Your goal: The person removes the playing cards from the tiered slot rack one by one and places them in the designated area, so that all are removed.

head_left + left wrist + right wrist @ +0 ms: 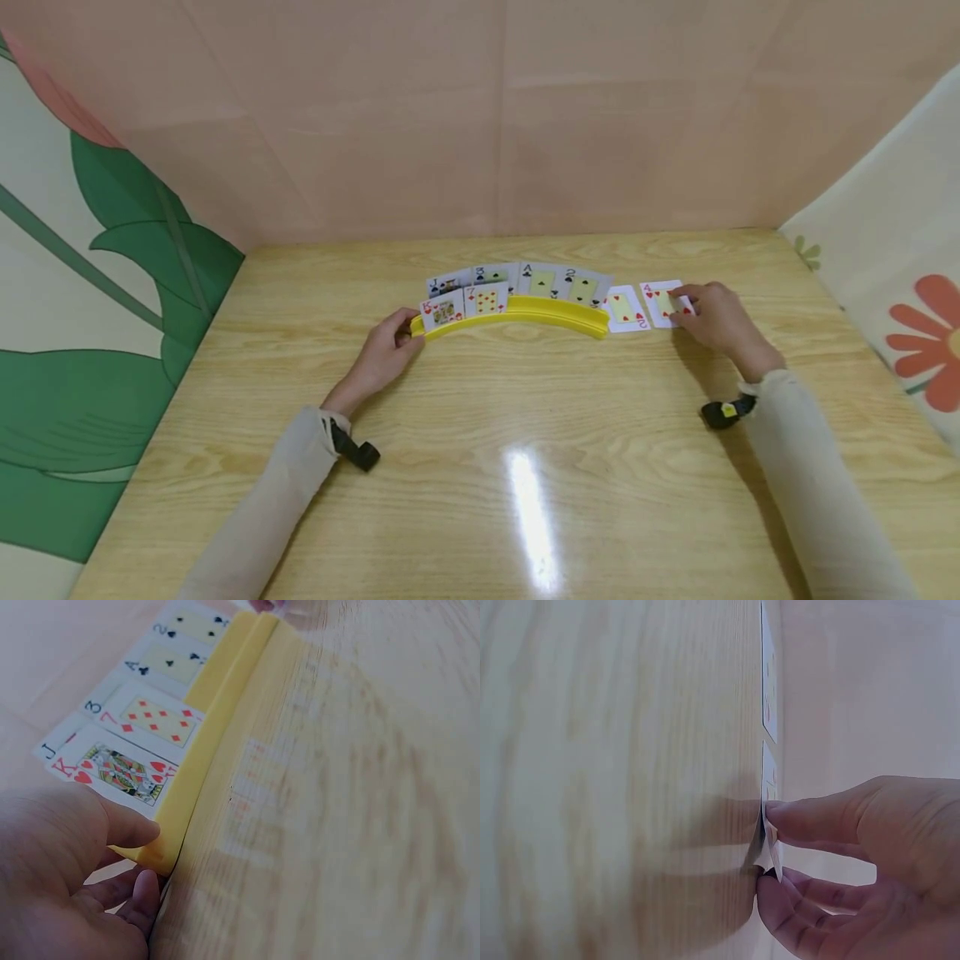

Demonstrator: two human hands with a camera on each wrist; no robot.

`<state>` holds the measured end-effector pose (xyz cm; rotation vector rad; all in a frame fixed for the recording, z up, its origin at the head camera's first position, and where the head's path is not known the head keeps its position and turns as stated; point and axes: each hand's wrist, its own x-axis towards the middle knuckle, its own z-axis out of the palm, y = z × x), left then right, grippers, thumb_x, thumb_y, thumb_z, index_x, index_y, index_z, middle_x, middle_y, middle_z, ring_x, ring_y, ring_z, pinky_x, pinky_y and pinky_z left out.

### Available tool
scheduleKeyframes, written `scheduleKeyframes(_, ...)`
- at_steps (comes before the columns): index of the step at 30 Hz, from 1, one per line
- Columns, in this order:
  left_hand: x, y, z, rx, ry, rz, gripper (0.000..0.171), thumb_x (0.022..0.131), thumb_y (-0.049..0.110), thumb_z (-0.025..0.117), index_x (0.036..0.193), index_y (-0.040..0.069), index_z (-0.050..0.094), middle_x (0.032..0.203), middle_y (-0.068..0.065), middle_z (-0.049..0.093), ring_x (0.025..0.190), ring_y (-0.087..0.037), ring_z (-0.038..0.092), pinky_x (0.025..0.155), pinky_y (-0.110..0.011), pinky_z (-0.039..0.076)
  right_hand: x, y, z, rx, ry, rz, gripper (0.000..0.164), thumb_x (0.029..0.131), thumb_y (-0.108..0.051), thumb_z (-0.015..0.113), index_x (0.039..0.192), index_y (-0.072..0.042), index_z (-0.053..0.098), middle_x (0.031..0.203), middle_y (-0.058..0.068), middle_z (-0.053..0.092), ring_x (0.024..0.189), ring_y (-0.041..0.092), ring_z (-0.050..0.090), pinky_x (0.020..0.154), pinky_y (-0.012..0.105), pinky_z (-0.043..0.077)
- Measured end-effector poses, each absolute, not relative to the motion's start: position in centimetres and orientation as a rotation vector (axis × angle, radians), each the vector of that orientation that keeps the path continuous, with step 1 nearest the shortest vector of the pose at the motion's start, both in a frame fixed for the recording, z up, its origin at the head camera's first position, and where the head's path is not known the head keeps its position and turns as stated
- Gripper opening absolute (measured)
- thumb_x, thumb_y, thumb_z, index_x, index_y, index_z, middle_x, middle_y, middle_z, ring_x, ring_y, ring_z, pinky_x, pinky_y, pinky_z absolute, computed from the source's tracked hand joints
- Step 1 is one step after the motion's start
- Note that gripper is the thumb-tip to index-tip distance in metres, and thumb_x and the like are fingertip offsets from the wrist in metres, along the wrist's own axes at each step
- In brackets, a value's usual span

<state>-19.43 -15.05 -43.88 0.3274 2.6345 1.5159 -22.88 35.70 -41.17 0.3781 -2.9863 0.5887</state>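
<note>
My left hand grips the left end of a curved yellow card holder, thumb on the front and fingers beneath in the left wrist view. Its front row bears a king of hearts and a 7 of diamonds. Behind stand a partly covered black jack, a black 3, a black ace and a black 2. At the right, my right hand pinches the right edge of a 4 of hearts; that edge bends up off the table in the right wrist view.
A 2 of hearts lies face up between the holder's right end and the 4 of hearts. The wooden table meets a pink backdrop behind. Patterned cloths hang at the left and right.
</note>
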Motion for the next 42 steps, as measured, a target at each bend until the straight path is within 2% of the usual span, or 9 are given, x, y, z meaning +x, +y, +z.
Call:
scheduleKeyframes(10,-19.4,-15.0,-43.7,0.309,2.640,1.500,0.038,0.099,0.011,0.060,0.136,0.004,0.052,0.118,-0.014,0.059,0.090,-0.022,0.052,0.076,-0.029,0.043,-22.6,35.6,-41.1,0.388,-2.974,0.577,0.033,0.088,-0.007,0.069,0.116,0.011,0.066,0.091,0.029,0.063,0.086,0.041,0.057,0.072,0.050,0.042)
scheduleKeyframes(15,-19.5,-15.0,-43.9,0.347,2.649,1.522,0.036,0.099,0.008,0.059,0.133,0.002,0.054,0.115,-0.015,0.060,0.088,-0.020,0.051,0.074,-0.027,0.042,-22.5,35.6,-41.1,0.375,-2.972,0.623,0.031,0.089,-0.007,0.068,0.115,0.010,0.066,0.097,0.032,0.063,0.088,0.044,0.060,0.074,0.054,0.046)
scheduleKeyframes(21,-19.5,-15.0,-44.0,0.333,2.641,1.528,0.034,0.099,0.009,0.059,0.133,0.004,0.055,0.115,-0.013,0.060,0.088,-0.020,0.051,0.074,-0.028,0.043,-22.4,35.7,-40.6,0.301,-3.006,0.713,0.032,0.096,-0.012,0.062,0.119,0.010,0.063,0.109,0.038,0.061,0.096,0.049,0.061,0.079,0.060,0.047)
scheduleKeyframes(25,-19.5,-15.0,-44.0,0.334,2.638,1.525,0.035,0.099,0.009,0.059,0.133,0.003,0.055,0.115,-0.014,0.060,0.088,-0.020,0.051,0.074,-0.028,0.042,-22.3,35.6,-40.4,0.289,-3.010,0.707,0.033,0.099,-0.015,0.059,0.120,0.010,0.062,0.109,0.038,0.060,0.096,0.049,0.060,0.079,0.061,0.046)
scheduleKeyframes(29,-19.4,-15.0,-44.0,0.333,2.640,1.518,0.035,0.099,0.009,0.059,0.133,0.003,0.054,0.115,-0.014,0.059,0.088,-0.020,0.050,0.074,-0.029,0.042,-22.2,35.4,-40.1,0.317,-2.965,0.679,0.030,0.095,-0.010,0.063,0.118,0.010,0.062,0.106,0.035,0.062,0.093,0.047,0.062,0.077,0.059,0.047)
scheduleKeyframes(33,-19.4,-15.0,-43.9,0.324,2.634,1.522,0.035,0.099,0.010,0.059,0.134,0.004,0.054,0.116,-0.014,0.059,0.088,-0.021,0.051,0.074,-0.029,0.042,-22.0,34.9,-39.5,0.317,-2.945,0.677,0.031,0.092,-0.006,0.065,0.119,0.009,0.062,0.108,0.035,0.063,0.093,0.045,0.063,0.076,0.058,0.048)
scheduleKeyframes(42,-19.4,-15.0,-43.8,0.333,2.629,1.531,0.037,0.099,0.010,0.059,0.136,0.003,0.052,0.118,-0.015,0.059,0.092,-0.022,0.052,0.077,-0.030,0.043,-20.9,31.9,-36.6,0.346,-2.872,0.708,0.031,0.096,-0.007,0.059,0.123,0.008,0.060,0.114,0.033,0.062,0.093,0.044,0.063,0.078,0.058,0.048)
